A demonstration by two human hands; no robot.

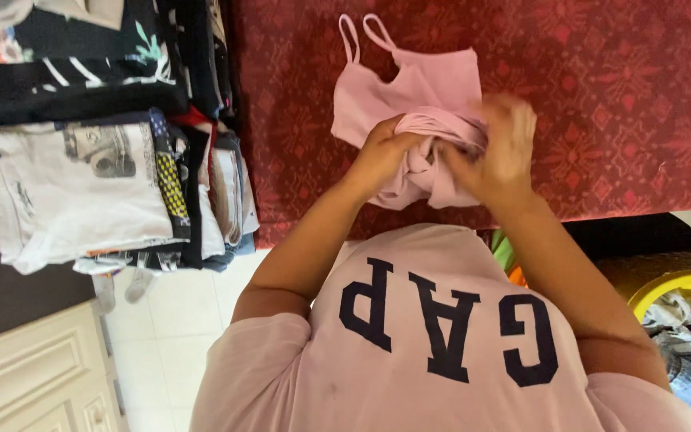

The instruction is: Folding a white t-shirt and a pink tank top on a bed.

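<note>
Head view: both hands meet over the red patterned cloth-covered surface (601, 104). The left hand (384, 154) has its fingers (397, 132) curled tight into a bunched fold of the pale pink strappy cotton top (409, 96). The right hand (497, 152), blurred, has its fingers closed on the same fold from the other side. The top's 2 straps lie beyond the fingers. Well left of the fingers sits a stack of folded clothes (97, 176).

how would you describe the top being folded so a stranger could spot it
Start at the red patterned cloth. Near its front edge lies a pale pink strappy top, gripped by the left hand and right hand. It lies alone, apart from the clothes stacks.
</note>
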